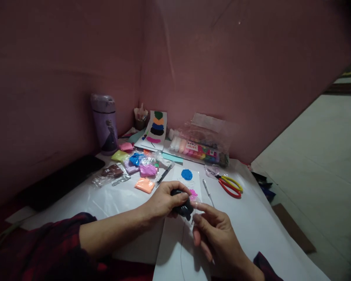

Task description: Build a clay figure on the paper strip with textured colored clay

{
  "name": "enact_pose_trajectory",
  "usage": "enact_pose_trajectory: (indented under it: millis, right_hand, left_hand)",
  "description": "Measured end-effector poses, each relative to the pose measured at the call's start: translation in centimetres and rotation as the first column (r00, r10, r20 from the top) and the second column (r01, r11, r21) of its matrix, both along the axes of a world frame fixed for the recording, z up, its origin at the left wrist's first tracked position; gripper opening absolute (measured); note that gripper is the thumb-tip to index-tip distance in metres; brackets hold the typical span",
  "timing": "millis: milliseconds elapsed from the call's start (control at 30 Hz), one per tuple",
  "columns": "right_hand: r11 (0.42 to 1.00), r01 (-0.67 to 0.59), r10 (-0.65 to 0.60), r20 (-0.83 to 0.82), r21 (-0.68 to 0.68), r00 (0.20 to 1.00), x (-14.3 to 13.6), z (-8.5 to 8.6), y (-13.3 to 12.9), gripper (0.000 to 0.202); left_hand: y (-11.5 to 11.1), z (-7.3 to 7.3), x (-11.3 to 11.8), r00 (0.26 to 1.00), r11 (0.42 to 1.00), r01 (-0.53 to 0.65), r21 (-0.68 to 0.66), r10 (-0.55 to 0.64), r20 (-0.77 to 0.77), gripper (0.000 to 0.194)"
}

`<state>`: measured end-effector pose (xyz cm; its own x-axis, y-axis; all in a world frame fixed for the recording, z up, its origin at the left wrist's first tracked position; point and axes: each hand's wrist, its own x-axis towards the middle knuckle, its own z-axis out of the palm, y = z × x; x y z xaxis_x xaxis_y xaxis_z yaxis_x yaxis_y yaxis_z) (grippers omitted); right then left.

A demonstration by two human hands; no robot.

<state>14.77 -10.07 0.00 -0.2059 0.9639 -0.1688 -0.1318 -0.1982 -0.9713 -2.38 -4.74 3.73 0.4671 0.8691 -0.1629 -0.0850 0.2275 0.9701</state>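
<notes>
My left hand point(167, 199) is closed around a small pack of black modelling clay point(183, 210), thumb on top. Beside it, my right hand point(219, 230) has its thumb and forefinger pinched at the pack's clear plastic edge, with the other fingers bent loosely below. Under both hands lies a white paper strip point(172, 249). On the strip's far part sit a round blue clay patch point(187, 174) and a pink clay patch point(194, 192), the pink one partly behind my fingers.
Several coloured clay packs point(144, 185) lie to the left, near a black pen point(163, 175). Scissors point(229, 186) and a thin silver tool point(207, 191) are at right. Behind stand a purple bottle point(104, 125), a sample card point(152, 136) and a bag of clay point(199, 148).
</notes>
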Motion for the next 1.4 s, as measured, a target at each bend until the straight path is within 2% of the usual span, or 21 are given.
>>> enact_pose_trajectory:
  millis: [133, 333, 500, 600, 767, 967, 1067, 1233, 1400]
  right_hand:
    - [0.999, -0.024, 0.025, 0.019, -0.037, 0.999, -0.2, 0.3, -0.2, 0.056]
    - [0.998, 0.02, -0.015, 0.071, -0.066, 0.997, -0.7, 0.6, -0.7, 0.056]
    - [1.0, 0.015, -0.016, 0.106, 0.007, 0.994, -0.3, 0.6, -0.7, 0.047]
    - [0.995, 0.063, -0.071, 0.116, 0.074, 0.991, -0.3, 0.3, -0.7, 0.043]
    - [0.987, 0.144, -0.15, 0.071, 0.074, 0.986, -0.7, 0.2, -0.7, 0.052]
    - [0.998, 0.062, -0.062, 0.032, 0.008, 0.998, -0.5, 0.7, -0.6, 0.058]
    - [0.999, 0.037, -0.038, 0.029, 0.026, 0.999, -0.5, 0.7, -0.7, 0.05]
    - [0.995, -0.093, 0.094, -0.012, 0.036, 0.996, -0.4, 0.4, -0.9, 0.035]
    - [0.988, -0.152, 0.152, -0.001, 0.038, 0.988, -0.3, 1.0, -0.8, 0.03]
  left_hand:
    - [-0.3, 0.2, 0.1, 1.0, 0.999, -0.025, 0.038, 0.026, -0.009, 0.026]
    - [-0.4, 0.1, 0.4, 0.998, 0.993, -0.061, 0.098, 0.06, 0.008, 0.023]
    - [-0.4, 0.5, 0.3, 0.997, 0.995, -0.076, 0.067, 0.076, 0.014, 0.024]
    - [-0.3, 0.7, 0.2, 0.997, 0.996, -0.07, 0.047, 0.07, -0.009, 0.025]
    - [0.1, 0.1, 0.2, 0.999, 0.999, -0.049, -0.003, 0.049, -0.016, 0.028]
    - [0.1, -0.4, 0.2, 1.0, 0.997, -0.015, -0.073, 0.016, 0.012, 0.032]
    - [0.0, -0.4, 0.2, 1.0, 0.997, -0.002, -0.082, 0.003, 0.012, 0.029]
    - [-0.2, -0.4, 0.3, 1.0, 0.998, 0.001, -0.069, 0.0, 0.004, 0.028]
    - [-0.3, -0.1, 0.2, 0.999, 0.999, -0.022, -0.046, 0.023, 0.025, 0.03]
